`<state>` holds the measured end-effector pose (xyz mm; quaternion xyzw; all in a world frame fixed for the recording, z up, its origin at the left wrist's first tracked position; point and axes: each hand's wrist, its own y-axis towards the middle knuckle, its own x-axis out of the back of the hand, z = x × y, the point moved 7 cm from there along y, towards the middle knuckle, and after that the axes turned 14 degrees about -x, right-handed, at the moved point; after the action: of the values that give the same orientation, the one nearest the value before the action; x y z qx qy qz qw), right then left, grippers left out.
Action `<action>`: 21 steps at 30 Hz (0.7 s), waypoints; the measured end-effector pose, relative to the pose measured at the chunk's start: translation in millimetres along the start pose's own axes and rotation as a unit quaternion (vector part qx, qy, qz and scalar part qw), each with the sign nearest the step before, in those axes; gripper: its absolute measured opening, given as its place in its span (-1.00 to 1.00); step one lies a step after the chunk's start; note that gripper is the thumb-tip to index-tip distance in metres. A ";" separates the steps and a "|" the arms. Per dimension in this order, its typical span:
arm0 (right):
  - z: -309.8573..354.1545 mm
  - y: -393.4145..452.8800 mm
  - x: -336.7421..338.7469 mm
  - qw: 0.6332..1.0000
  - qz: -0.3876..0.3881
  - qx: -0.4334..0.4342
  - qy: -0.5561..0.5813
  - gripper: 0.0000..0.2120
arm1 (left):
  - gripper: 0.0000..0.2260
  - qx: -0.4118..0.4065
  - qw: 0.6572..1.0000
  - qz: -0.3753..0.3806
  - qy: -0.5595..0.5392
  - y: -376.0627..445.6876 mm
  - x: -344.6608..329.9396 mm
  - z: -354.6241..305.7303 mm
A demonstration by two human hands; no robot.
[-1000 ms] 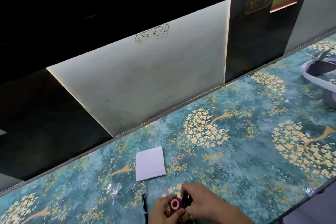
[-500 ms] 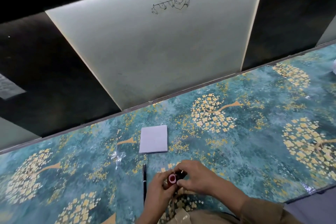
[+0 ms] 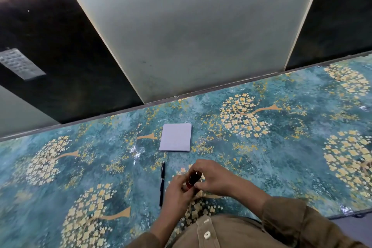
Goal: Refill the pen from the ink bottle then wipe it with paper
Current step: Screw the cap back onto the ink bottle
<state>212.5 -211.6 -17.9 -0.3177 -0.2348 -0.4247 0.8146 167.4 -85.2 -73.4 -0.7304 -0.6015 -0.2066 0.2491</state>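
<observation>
A small red ink bottle (image 3: 192, 181) with a dark top is held between both hands just above the table's near middle. My left hand (image 3: 177, 192) grips its lower end, and my right hand (image 3: 213, 177) curls over its dark top. Most of the bottle is hidden by fingers. A slim black pen (image 3: 162, 183) lies capped on the table just left of my left hand, pointing away from me. A folded white paper (image 3: 176, 137) lies flat beyond the pen and hands.
The table (image 3: 281, 157) is covered in a glossy teal cloth with gold tree patterns. A pale wall panel (image 3: 191, 36) with a line drawing rises behind it, flanked by dark panels. The table's front edge runs at the lower right.
The view has tilted down and shifted, so the table and hands sit higher in frame. The bottle has turned so its red-ringed end no longer faces me. Both hands still hold it.
</observation>
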 end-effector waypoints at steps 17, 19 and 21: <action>9.7 8.3 -3.7 0.990 0.080 0.053 -0.103 -0.69 | -0.66 0.080 0.987 -0.125 -0.062 -18.6 -3.9 8.3; 10.1 10.3 -3.6 0.987 0.086 0.060 -0.118 -0.71 | -0.66 0.080 0.985 -0.138 -0.070 -21.3 -5.1 7.6; 11.5 11.4 -3.4 0.985 0.092 0.067 -0.132 -0.74 | -0.65 0.087 0.982 -0.144 -0.080 -22.8 -5.9 5.8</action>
<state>219.1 -196.6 -15.8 -0.3364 -0.3380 -0.2853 0.8314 144.0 -82.8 -79.0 -0.6259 -0.7342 -0.1280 0.2298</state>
